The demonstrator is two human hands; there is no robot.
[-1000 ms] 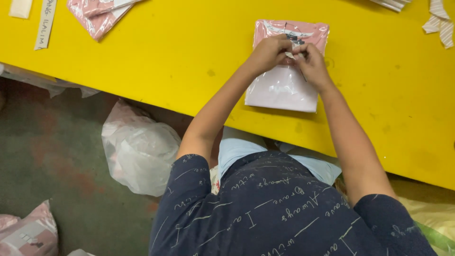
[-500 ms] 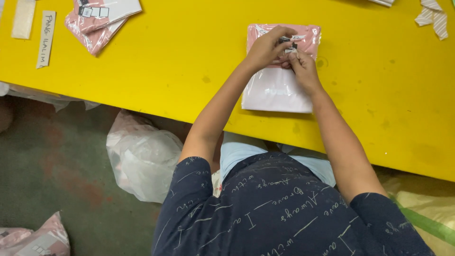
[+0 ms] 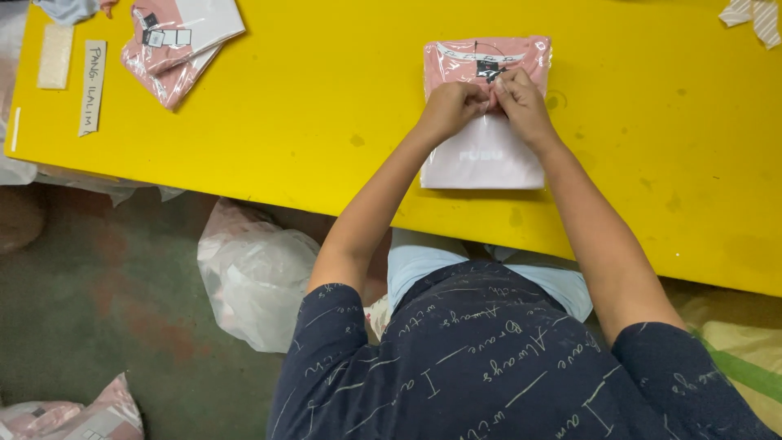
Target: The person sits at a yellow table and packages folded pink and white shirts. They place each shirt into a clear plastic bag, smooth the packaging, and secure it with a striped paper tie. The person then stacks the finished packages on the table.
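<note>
— What's on that yellow table [image 3: 309,122]?

— A folded pink shirt in a clear bag [image 3: 486,114], lying flat near the front edge, right before the person.

— And the hands?

— Close together on its upper half. The left hand [image 3: 450,107] and right hand [image 3: 521,104] both curl in, fingertips pinching at a small dark tag near the collar.

— Anything else?

— Another bagged pink shirt [image 3: 175,41] sits well apart at the far left, beside a paper strip [image 3: 92,85]. A crumpled plastic bag [image 3: 257,281] lies on the floor
</note>
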